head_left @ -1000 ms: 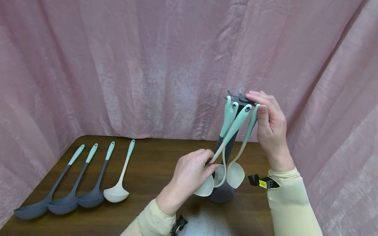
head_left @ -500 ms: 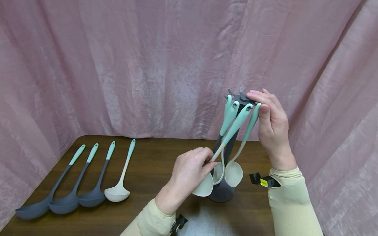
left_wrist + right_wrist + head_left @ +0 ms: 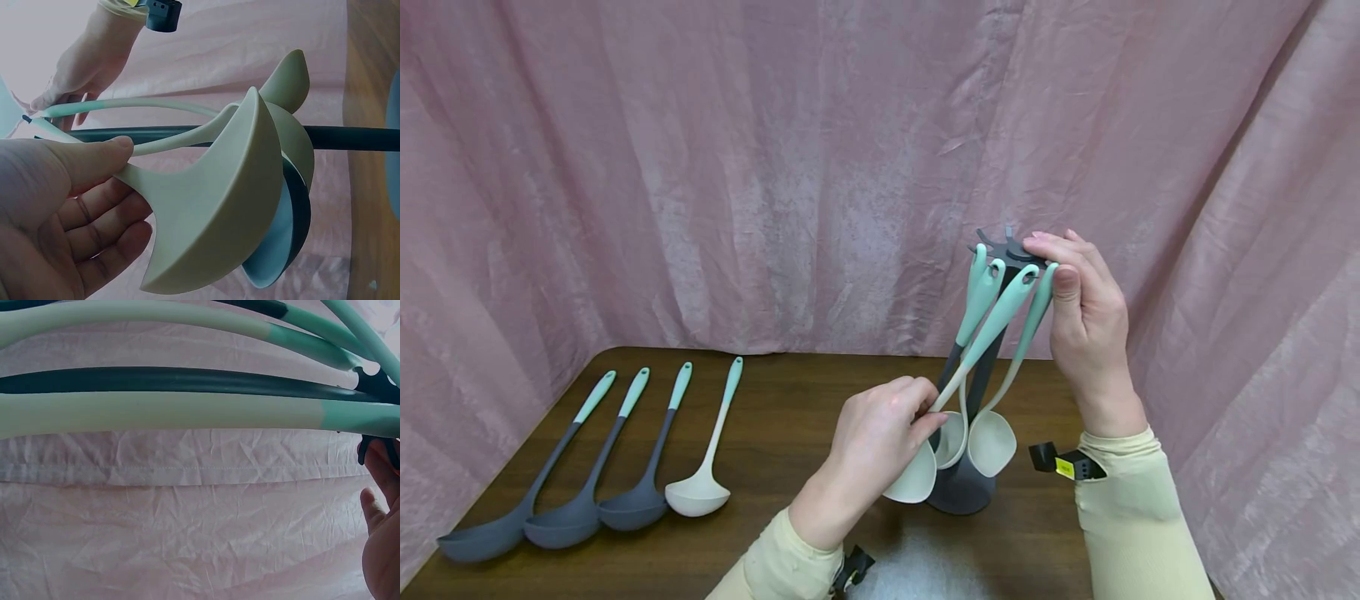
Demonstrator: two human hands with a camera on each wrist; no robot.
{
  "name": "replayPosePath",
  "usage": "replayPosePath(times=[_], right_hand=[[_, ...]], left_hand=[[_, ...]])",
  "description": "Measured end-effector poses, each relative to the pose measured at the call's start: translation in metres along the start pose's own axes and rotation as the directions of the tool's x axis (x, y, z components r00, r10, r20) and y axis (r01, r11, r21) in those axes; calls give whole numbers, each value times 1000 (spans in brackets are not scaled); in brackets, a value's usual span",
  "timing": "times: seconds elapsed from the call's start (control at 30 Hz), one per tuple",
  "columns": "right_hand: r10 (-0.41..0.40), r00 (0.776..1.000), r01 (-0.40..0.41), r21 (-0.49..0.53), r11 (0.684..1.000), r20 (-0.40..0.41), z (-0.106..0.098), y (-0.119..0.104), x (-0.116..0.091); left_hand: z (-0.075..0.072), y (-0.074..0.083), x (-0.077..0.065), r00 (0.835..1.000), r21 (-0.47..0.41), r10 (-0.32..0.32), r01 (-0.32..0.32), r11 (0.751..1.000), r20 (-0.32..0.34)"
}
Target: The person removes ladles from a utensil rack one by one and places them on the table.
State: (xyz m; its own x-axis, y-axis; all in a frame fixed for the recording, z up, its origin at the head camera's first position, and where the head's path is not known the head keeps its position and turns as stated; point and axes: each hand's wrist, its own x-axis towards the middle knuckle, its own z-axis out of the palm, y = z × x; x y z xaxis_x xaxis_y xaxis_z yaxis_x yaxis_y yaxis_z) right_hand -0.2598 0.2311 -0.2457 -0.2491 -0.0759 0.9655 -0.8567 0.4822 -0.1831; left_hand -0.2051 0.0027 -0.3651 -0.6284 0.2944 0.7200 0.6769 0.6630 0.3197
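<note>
Left hand (image 3: 880,450) pinches cream ladle (image 3: 913,478), apparently hanging it; right hand (image 3: 1086,333), at two o'clock, fingers extended, should steady utensil stand (image 3: 985,373).

Pink curtain (image 3: 850,167) (creased), brown table (image 3: 782,433)

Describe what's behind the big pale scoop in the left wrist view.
A dark scoop, two pale scoops, the stand's post and pink curtain; what it covers can't be seen.

In the left hand (image 3: 880,429), we see a mint-and-cream utensil (image 3: 997,323); at the right hand (image 3: 1088,321), a dark grey stand (image 3: 962,493). Left of both, we note three mint-and-grey ladles (image 3: 565,525); below them, a brown, wood-grained table (image 3: 808,387); behind, a pink curtain (image 3: 850,167).
</note>
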Motion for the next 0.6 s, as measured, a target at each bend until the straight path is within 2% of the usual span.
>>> replayPosePath(times=[0.3, 0.6], right_hand=[[17, 1000, -17, -9, 1000, -13, 0, -6, 0], [26, 999, -27, -25, 999, -41, 3, 0, -2]], left_hand=[[-2, 1, 0, 1000, 10, 7, -7, 1000, -6], [-5, 1, 0, 1000, 18, 1, -1, 1000, 6]])
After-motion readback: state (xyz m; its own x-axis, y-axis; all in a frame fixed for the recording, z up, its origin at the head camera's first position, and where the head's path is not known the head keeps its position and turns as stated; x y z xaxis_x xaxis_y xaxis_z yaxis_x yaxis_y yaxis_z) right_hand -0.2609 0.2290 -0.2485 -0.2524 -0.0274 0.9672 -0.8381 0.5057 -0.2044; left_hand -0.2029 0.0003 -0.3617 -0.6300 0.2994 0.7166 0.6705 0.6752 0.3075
